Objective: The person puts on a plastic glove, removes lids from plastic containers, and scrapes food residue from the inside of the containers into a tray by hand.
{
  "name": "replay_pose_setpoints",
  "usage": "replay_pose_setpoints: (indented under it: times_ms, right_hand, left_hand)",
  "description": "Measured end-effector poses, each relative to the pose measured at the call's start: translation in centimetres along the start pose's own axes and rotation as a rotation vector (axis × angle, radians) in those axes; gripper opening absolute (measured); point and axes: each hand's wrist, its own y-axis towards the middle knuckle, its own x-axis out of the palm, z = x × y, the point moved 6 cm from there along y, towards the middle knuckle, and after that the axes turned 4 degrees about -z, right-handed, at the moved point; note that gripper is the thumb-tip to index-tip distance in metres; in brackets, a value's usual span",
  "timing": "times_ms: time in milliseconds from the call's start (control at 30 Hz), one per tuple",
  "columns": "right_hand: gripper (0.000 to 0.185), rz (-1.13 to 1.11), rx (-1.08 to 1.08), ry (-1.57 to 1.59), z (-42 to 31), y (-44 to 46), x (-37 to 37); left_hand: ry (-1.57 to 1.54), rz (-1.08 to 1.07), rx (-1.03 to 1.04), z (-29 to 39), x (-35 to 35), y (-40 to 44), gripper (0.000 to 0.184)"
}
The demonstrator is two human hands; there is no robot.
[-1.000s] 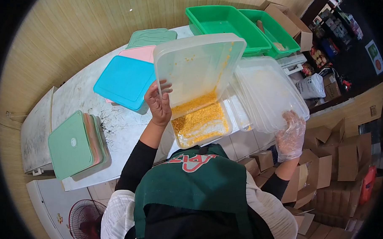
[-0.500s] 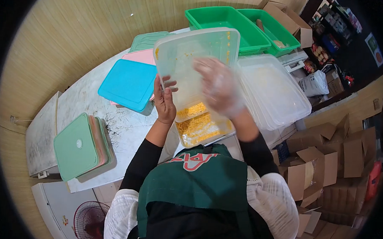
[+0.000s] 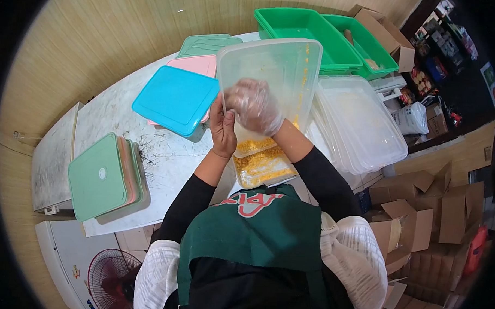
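My bare left hand (image 3: 223,131) grips the left rim of a clear plastic container (image 3: 270,62), thumb on the inside. The container is tilted up, and yellow-orange crumbs cling to its right wall and lie along its lower end. My right hand (image 3: 256,106), in a transparent plastic glove, is inside the container by its left wall. Its fingers are curled; whether anything is in them is hidden. Beneath the tilted container, closest to my apron, is another clear container (image 3: 247,183) with yellow-orange crumbs (image 3: 263,165) over its bottom.
A blue lid (image 3: 176,97) lies on pink lids left of my hands. Green-lidded containers (image 3: 97,174) are stacked farther left on the white table (image 3: 167,176). Stacked clear containers (image 3: 363,115) stand right, green bins (image 3: 309,34) behind. Cardboard boxes (image 3: 403,231) fill the right side.
My right hand has moved left and down inside the container, toward the wall beside my left hand. The held container appears slightly farther right as the view shifts.
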Motion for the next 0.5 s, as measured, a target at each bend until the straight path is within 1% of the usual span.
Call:
replay_pose_setpoints:
  times_ms: [33,67,133,167,267,367,467,500]
  right_hand:
    - [0.017,-0.058,-0.035,0.024,-0.3,-0.7,0.7]
    - [0.017,-0.102,0.000,0.027,-0.3,-1.5,1.0]
    - [0.017,-0.189,0.070,0.033,-0.8,-2.7,1.3]
    - [0.016,-0.132,0.124,0.226,-0.6,-3.0,1.8]
    - [0.014,-0.313,-0.072,-0.001,-1.7,-5.6,3.0]
    - [0.018,-0.212,-0.112,0.091,-0.8,-5.2,0.9]
    - [0.023,0.038,-0.025,-0.293,0.3,-1.7,-5.1]
    - [0.031,0.016,0.033,-0.350,1.9,-1.0,-5.6]
  left_hand:
    - [0.026,-0.002,0.002,-0.1,-0.2,0.0,0.046]
    - [0.053,-0.005,0.006,-0.2,-0.2,0.0,0.046]
    - [-0.021,-0.022,-0.048,0.7,0.0,0.2,0.046]
    - [-0.059,-0.031,-0.077,1.0,0.2,0.2,0.046]
    - [-0.060,-0.010,-0.045,0.8,0.3,0.4,0.046]
    - [0.058,-0.015,-0.017,1.2,0.4,0.5,0.047]
    - [0.057,-0.001,-0.018,1.1,0.2,0.2,0.047]
    - [0.083,-0.018,0.005,1.4,0.3,0.2,0.047]
